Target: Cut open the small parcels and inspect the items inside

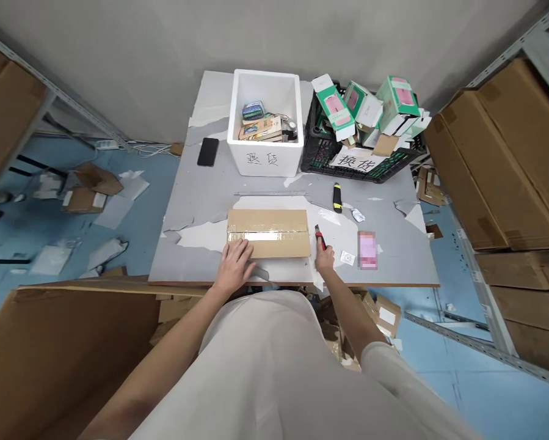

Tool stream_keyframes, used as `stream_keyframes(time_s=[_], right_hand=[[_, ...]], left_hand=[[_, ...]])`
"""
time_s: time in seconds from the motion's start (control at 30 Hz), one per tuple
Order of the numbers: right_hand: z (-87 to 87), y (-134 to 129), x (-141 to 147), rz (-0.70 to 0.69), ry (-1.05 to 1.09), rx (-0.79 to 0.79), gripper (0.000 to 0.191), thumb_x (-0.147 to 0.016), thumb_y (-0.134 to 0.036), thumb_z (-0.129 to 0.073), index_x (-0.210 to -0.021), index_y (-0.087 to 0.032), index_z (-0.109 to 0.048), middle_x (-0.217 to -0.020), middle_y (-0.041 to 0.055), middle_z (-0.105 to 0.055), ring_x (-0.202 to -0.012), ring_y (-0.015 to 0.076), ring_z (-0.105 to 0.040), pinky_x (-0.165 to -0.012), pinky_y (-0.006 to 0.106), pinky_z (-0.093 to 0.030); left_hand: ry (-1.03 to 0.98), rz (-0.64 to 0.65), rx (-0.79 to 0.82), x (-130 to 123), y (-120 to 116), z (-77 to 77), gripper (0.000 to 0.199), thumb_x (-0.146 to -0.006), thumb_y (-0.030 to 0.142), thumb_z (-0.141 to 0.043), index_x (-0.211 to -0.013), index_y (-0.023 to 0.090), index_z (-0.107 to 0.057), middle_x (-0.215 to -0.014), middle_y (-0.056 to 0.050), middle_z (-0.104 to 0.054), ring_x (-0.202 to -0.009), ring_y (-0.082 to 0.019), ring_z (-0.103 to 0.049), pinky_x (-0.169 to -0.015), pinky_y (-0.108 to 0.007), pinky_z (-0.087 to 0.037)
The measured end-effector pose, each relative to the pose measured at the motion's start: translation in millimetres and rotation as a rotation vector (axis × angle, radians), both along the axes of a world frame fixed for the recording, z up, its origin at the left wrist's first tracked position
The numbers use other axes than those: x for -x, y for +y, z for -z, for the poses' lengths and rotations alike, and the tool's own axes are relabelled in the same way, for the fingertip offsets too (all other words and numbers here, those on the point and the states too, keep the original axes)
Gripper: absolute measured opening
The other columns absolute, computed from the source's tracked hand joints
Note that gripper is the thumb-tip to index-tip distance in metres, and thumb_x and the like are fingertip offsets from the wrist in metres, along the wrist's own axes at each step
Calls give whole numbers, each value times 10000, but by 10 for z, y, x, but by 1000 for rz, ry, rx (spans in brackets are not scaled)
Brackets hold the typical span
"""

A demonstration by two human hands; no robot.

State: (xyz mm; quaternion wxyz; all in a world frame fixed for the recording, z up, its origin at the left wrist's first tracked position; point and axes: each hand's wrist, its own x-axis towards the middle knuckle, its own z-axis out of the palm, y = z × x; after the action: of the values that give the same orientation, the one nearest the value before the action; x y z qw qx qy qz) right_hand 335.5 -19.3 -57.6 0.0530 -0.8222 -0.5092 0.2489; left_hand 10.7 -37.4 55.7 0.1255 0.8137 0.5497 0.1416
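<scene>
A sealed cardboard box [278, 247] lies flat near the front of the grey table [182, 201], with shiny clear tape along its middle. My left hand [234, 264] rests on its lower left corner, fingers stretched out over the cardboard. Just right of the box, my right hand [324, 256] is wrapped round a red and black box cutter [320, 237], whose tip points away from me. The cutter is apart from the box. To the right of that hand are a small white printed slip [347, 257] and a blurred pink rectangle [367, 250].
Behind the box stand a white foam bin [265, 160] holding mixed goods and a black crate [317, 150] heaped with green-white boxes. A yellow-black cutter [337, 198], crumpled foil [358, 215] and a phone [207, 152] lie on the table. A big open carton [72, 354] stands at left front.
</scene>
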Motion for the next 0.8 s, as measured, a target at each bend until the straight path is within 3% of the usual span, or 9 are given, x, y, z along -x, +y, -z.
stream_keyframes(time_s=[0.13,0.2,0.3,0.37,0.43,0.57,0.67,0.8], right_hand=[[-31,-31,-2,-59,-15,-24,648,-830,-188,-466,-1457,-302,-345,-1266,168,-425,-1196,337,-403,-944,510,-367],[-207,65,-41,-82,-30,-84,617,-857,-214,-448,-1462,-254,-340,-1357,192,-359,-1260,363,-347,-983,542,-328],[-656,359,-25,-191,-24,-308,619,-923,-355,-382,-1494,-159,-248,-1422,212,-300,-1320,348,-298,-1035,504,-307],[-985,577,95,-455,1,-402,673,-919,-450,-397,-1505,-176,-212,-1445,187,-320,-1345,324,-286,-1069,487,-278],[-1254,749,290,-752,-38,-373,737,-880,-544,-458,-1497,-202,-242,-1513,169,-261,-1378,347,-240,-1088,500,-239],[-1547,931,626,-1022,-245,-233,695,-891,-535,-465,-1463,-168,-320,-1517,193,-293,-1362,382,-281,-1067,524,-233],[-1688,1085,660,-1012,-261,-158,505,-966,-463,-325,-1354,-180,-478,-1350,168,-532,-1217,313,-486,-971,422,-358],[-1829,1407,606,-687,-180,-168,496,-944,-553,-327,-1189,-219,-599,-1094,112,-677,-1025,279,-600,-835,358,-434]], left_hand=[[30,3,19,1,-18,24,476,-895,330,-438,-1349,195,-484,-1429,-146,-466,-1389,-279,-340,-1143,-522,-205],[28,2,23,2,-26,36,478,-889,319,-442,-1348,194,-484,-1428,-141,-468,-1391,-278,-336,-1142,-519,-209],[18,-3,9,5,-30,69,471,-877,307,-452,-1330,185,-502,-1411,-143,-486,-1383,-282,-348,-1141,-516,-205],[12,3,-12,10,-24,97,469,-867,302,-466,-1317,178,-514,-1393,-147,-503,-1366,-287,-372,-1140,-515,-203],[6,17,-33,15,-11,121,469,-857,295,-479,-1308,173,-521,-1376,-149,-519,-1348,-290,-397,-1136,-512,-206],[9,35,-48,17,0,142,480,-842,289,-491,-1309,179,-515,-1374,-146,-519,-1330,-293,-417,-1128,-506,-209],[17,35,-46,16,-24,139,494,-844,301,-488,-1322,175,-499,-1391,-148,-501,-1338,-297,-401,-1127,-508,-194],[14,42,-37,32,-42,89,496,-841,307,-490,-1320,175,-494,-1402,-147,-486,-1340,-291,-392,-1116,-493,-206]])
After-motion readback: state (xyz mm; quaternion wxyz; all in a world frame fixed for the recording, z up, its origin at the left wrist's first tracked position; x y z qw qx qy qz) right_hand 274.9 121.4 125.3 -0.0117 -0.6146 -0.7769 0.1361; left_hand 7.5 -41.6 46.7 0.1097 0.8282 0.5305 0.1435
